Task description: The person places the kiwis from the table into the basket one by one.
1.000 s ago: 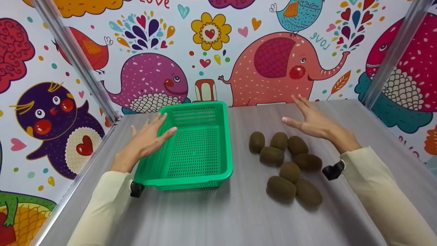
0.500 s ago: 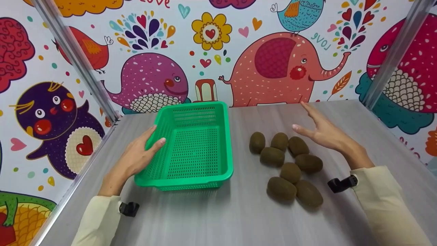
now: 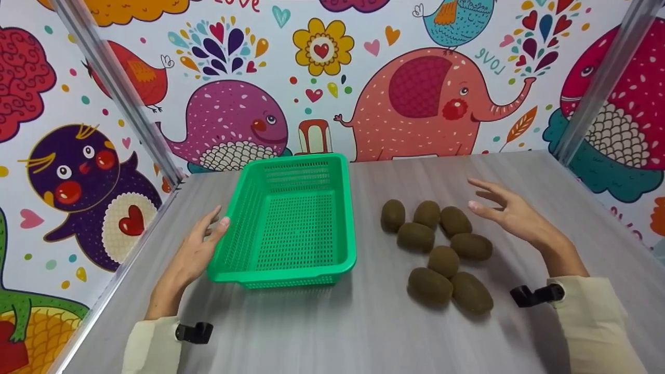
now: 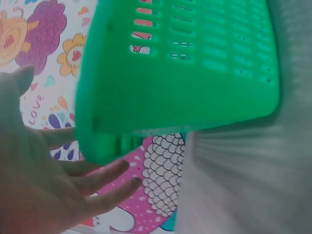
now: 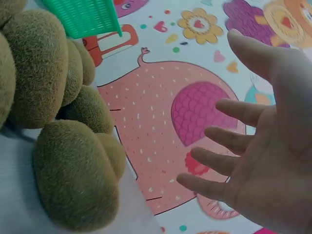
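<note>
A green plastic basket point(image 3: 348, 218) with perforated sides stands on the table, left of the middle. My left hand point(image 3: 193, 255) is beside its left rim, fingers extended; in the left wrist view the hand point(image 4: 53, 180) is next to the basket's edge point(image 4: 92, 97), and whether it touches cannot be told. Several brown fuzzy kiwifruits point(image 3: 415, 237) lie in a loose cluster right of the basket. Just right of them hovers my right hand point(image 3: 524, 221), fingers spread and holding nothing. In the right wrist view that hand point(image 5: 273, 146) is apart from the nearest kiwifruit point(image 5: 75, 175).
The grey wood-grain table point(image 3: 374, 332) is bounded by a back wall point(image 3: 363, 78) and side walls printed with cartoon animals. Metal posts point(image 3: 119, 98) stand at the back corners. Small black devices point(image 3: 193, 332) sit at both wrists.
My left hand has drawn back from over the basket to outside its left rim. My right hand has moved toward me and to the right. Basket and kiwifruits stay put.
</note>
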`<state>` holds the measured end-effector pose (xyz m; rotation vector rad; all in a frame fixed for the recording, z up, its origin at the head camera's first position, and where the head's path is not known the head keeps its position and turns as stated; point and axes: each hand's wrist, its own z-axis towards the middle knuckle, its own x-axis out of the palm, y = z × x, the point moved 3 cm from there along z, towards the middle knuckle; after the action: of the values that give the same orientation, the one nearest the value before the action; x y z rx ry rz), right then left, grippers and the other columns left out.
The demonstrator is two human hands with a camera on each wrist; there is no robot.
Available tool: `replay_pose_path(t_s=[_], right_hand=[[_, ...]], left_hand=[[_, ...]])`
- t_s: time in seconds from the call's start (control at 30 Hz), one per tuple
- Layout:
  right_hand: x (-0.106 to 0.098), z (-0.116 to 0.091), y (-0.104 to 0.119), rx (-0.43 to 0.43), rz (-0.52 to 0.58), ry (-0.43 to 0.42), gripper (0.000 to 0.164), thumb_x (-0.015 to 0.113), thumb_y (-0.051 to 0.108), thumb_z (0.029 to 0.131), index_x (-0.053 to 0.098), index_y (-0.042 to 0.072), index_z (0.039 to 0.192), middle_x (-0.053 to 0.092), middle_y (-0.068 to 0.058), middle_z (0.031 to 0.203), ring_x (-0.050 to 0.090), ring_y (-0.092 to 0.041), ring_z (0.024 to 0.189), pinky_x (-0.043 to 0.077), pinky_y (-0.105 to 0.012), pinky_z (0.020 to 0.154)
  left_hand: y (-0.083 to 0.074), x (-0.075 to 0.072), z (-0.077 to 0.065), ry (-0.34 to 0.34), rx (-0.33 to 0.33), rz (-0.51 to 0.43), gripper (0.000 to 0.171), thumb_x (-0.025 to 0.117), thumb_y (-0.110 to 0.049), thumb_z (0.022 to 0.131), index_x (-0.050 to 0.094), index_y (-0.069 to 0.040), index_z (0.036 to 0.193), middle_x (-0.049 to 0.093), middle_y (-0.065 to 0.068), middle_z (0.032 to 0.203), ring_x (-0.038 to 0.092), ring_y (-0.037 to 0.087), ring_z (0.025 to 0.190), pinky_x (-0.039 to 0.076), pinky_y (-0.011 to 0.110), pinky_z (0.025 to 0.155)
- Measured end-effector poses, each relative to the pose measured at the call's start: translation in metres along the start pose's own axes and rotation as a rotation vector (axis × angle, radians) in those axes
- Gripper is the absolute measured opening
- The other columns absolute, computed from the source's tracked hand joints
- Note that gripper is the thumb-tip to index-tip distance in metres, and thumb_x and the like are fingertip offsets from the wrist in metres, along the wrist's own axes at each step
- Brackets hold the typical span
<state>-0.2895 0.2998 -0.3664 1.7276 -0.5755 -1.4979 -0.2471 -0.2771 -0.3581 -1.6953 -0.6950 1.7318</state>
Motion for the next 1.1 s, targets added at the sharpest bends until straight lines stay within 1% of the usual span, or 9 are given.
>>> replay_pose_path(t_s=[0.13,0.27,0.4,0.53,0.63,0.73,0.97,1.03,1.1], right_hand=[[-0.001,-0.006,-0.015,0.028,0.048,0.009,0.073,0.056,0.047,0.1,0.024,0.022,0.16,0.022,-0.019,0.165,0.023,-0.049,0.148,0.026,-0.077,0.11],[0.002,-0.011,-0.031,0.057,0.102,0.038,0.07,0.057,0.045,0.099,0.029,0.018,0.158,0.028,-0.017,0.163,0.028,-0.045,0.147,0.024,-0.076,0.113],[0.003,-0.015,-0.045,0.099,0.135,0.054,0.067,0.058,0.044,0.099,0.033,0.015,0.155,0.033,-0.018,0.16,0.034,-0.042,0.143,0.024,-0.074,0.114],[0.004,-0.016,-0.057,0.118,0.127,0.068,0.067,0.059,0.043,0.099,0.035,0.012,0.153,0.037,-0.018,0.157,0.046,-0.033,0.134,0.037,-0.062,0.114],[0.006,-0.016,-0.064,0.126,0.155,0.106,0.067,0.059,0.04,0.099,0.033,0.009,0.153,0.036,-0.018,0.157,0.052,-0.019,0.126,0.05,-0.043,0.107],[0.008,-0.016,-0.07,0.148,0.235,0.157,0.069,0.06,0.034,0.1,0.028,0.005,0.154,0.03,-0.021,0.158,0.054,-0.01,0.119,0.054,-0.03,0.099],[0.013,-0.012,-0.078,0.248,0.331,0.212,0.075,0.061,0.034,0.1,0.023,0.0,0.154,0.025,-0.023,0.158,0.054,-0.009,0.116,0.057,-0.026,0.096],[0.015,-0.011,-0.078,0.276,0.347,0.21,0.075,0.062,0.036,0.099,0.024,-0.001,0.154,0.027,-0.023,0.157,0.054,-0.01,0.115,0.057,-0.027,0.096],[0.017,-0.01,-0.078,0.291,0.356,0.218,0.074,0.062,0.035,0.099,0.025,-0.001,0.153,0.028,-0.021,0.155,0.053,-0.012,0.116,0.058,-0.03,0.096]], left_hand=[[0.008,0.002,0.003,0.0,-0.005,-0.063,0.067,0.031,-0.048,0.108,0.016,-0.01,0.162,0.024,0.024,0.163,0.024,0.048,0.149,0.022,0.07,0.118],[0.014,0.004,0.006,0.005,-0.013,-0.123,0.068,0.027,-0.049,0.108,0.016,-0.007,0.161,0.017,0.023,0.165,0.016,0.046,0.153,0.014,0.067,0.122],[0.019,0.006,0.007,0.027,-0.038,-0.186,0.071,0.024,-0.051,0.108,0.013,-0.006,0.161,0.014,0.02,0.167,0.019,0.044,0.152,0.014,0.063,0.124],[0.024,0.008,0.008,0.046,-0.078,-0.264,0.074,0.024,-0.057,0.106,0.014,-0.009,0.162,0.021,0.02,0.165,0.03,0.045,0.148,0.021,0.063,0.122],[0.027,0.01,0.011,0.052,-0.087,-0.324,0.075,0.023,-0.06,0.105,0.018,-0.011,0.161,0.03,0.023,0.161,0.037,0.044,0.144,0.029,0.062,0.119],[0.031,0.012,0.013,0.067,-0.097,-0.371,0.076,0.022,-0.062,0.104,0.018,-0.011,0.161,0.034,0.024,0.159,0.039,0.042,0.144,0.033,0.06,0.118],[0.04,0.007,0.011,0.114,-0.138,-0.424,0.078,0.028,-0.059,0.105,0.019,-0.005,0.16,0.029,0.024,0.161,0.035,0.04,0.148,0.034,0.056,0.119],[0.041,0.005,0.011,0.132,-0.14,-0.436,0.079,0.028,-0.06,0.104,0.019,-0.005,0.16,0.03,0.024,0.161,0.04,0.038,0.145,0.04,0.053,0.116],[0.043,0.003,0.011,0.151,-0.141,-0.454,0.078,0.028,-0.06,0.104,0.019,-0.005,0.16,0.032,0.023,0.16,0.049,0.029,0.139,0.048,0.046,0.11]])
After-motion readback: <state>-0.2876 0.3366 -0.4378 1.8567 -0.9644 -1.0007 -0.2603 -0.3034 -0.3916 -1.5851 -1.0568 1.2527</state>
